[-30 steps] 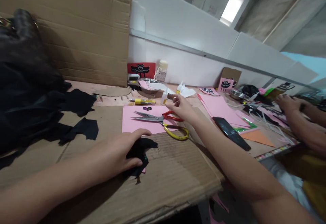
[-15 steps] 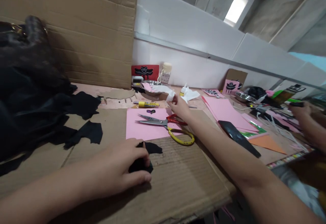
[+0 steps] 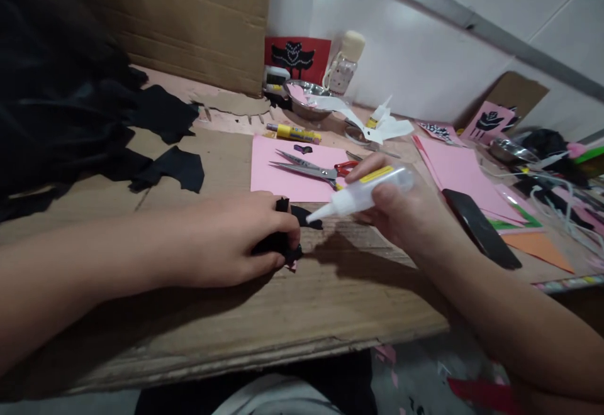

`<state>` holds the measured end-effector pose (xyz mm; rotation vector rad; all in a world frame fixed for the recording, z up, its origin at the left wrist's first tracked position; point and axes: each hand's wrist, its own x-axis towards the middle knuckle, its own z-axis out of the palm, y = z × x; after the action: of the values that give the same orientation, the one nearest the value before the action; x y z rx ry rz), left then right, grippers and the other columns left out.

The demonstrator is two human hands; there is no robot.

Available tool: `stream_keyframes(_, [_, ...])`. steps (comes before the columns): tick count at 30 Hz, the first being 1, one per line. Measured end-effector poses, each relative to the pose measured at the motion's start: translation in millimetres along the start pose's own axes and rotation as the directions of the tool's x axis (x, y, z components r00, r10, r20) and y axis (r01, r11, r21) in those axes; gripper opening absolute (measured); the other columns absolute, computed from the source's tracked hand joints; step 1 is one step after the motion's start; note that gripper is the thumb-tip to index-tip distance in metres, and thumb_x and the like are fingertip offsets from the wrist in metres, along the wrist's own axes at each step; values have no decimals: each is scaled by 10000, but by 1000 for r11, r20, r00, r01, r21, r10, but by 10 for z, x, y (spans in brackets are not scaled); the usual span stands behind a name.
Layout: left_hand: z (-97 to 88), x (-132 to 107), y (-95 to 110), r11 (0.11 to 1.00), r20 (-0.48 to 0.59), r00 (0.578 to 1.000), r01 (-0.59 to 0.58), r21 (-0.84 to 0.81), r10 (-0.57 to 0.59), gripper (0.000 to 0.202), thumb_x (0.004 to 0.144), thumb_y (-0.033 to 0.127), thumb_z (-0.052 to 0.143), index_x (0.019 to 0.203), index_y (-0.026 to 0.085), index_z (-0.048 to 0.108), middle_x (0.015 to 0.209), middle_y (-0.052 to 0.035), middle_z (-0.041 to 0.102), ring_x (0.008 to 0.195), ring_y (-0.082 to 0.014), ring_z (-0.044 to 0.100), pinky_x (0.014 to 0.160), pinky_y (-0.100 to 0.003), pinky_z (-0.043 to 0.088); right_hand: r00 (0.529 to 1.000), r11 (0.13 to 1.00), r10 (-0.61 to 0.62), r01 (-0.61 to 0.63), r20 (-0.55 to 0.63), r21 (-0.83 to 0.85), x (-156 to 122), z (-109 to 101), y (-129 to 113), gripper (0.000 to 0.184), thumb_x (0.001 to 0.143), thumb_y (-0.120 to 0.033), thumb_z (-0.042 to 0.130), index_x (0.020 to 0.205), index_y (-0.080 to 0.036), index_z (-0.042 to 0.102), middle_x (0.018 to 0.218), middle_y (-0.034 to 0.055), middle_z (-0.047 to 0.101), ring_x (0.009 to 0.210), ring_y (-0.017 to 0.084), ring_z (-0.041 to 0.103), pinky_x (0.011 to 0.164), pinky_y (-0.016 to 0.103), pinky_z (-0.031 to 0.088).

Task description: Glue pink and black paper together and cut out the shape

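My right hand (image 3: pixel 391 204) grips a clear squeeze glue bottle (image 3: pixel 370 190) with a yellow label, its white nozzle tilted down to the left. The tip hangs close to a black cut-out piece (image 3: pixel 306 217) on the cardboard. My left hand (image 3: pixel 264 232) rests on the cardboard with its fingers curled over black material (image 3: pixel 271 244), partly hidden beneath them. A scrap of pink shows under its fingertips. Behind both hands, scissors (image 3: pixel 311 170) with red and yellow handles lie on a pink sheet (image 3: pixel 268 179) beside a small dark heart shape (image 3: pixel 302 149).
Black fabric-like scraps (image 3: pixel 177 166) spread at the left. A yellow glue-stick-like tube (image 3: pixel 298 133), metal bowl (image 3: pixel 309 110) and white-capped bottle (image 3: pixel 346 63) stand further back. At the right lie pink sheets (image 3: pixel 457 176) and a black phone (image 3: pixel 481 229). The cardboard's front edge (image 3: pixel 236 361) is near.
My right hand has come back from the far side near the white scraps and now holds the glue bottle. My left hand stays on the black material. The view has tilted down.
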<state>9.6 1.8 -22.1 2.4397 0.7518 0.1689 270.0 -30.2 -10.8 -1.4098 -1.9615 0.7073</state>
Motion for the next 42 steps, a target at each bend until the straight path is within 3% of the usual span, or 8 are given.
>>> stream_keyframes(3, [-2,11,-16,1000,7,1000,-17,10,16,190,838,355,634,987,334,750,914,-55,667,838,-258,618,749,-327,470,999,973,0,-8,34,231,29,98,-27,565,775,-797,609,899,-246,634,801,31,639,640,183,582,513,280,410])
stream_keyframes(8, [-20,51,5,997,48,999,12,74,-16,204,895,340,544,970,332,733,943,-69,655,854,-267,619,767,-371,491,1000,933,7,4,-30,361,34,200,-69,453,801,-682,695,782,-238,610,671,-11,561,569,153,506,512,273,373])
stream_keyframes(18, [-9,73,-1,994,42,999,-20,105,16,181,857,238,558,925,292,716,907,-63,677,813,-251,644,745,-359,508,992,942,121,-108,-21,317,-14,353,-239,360,853,-541,714,734,-225,588,659,-19,583,578,142,510,534,261,388])
stream_keyframes(25, [-185,50,148,995,131,989,58,79,-68,331,894,155,479,1013,280,761,1046,-37,735,929,-228,678,826,-314,514,993,925,117,-103,-15,366,23,379,-91,385,843,-580,715,747,-223,608,657,-24,575,552,135,487,502,257,381])
stream_keyframes(30, [-285,-21,234,987,164,976,125,102,-140,315,805,275,645,1097,320,756,1049,-33,733,910,-254,682,727,-296,520,992,894,128,-118,6,433,7,377,-56,389,830,-578,734,746,-220,608,644,-26,572,541,133,496,484,250,389])
stream_keyframes(34, [-220,-34,233,985,148,986,56,164,-81,434,685,459,799,1079,289,738,970,-70,706,867,-285,659,626,-305,495,991,838,132,-111,-1,534,9,361,-122,333,822,-517,767,768,-218,630,661,-30,564,547,121,499,485,234,404])
stream_keyframes(38, [-136,-5,184,981,109,994,2,192,-23,376,796,531,697,1075,280,720,975,-89,676,854,-285,643,651,-334,491,994,774,103,-59,-33,630,44,313,-198,382,778,-569,788,760,-213,652,637,-39,505,503,100,434,444,225,373])
stream_keyframes(42, [-93,42,100,986,94,995,-4,167,-12,251,913,427,553,1041,296,725,981,-77,656,823,-254,642,699,-347,499,998,747,51,-21,-26,664,68,246,-210,464,679,-610,846,901,-249,657,717,-38,525,537,108,451,446,225,388])
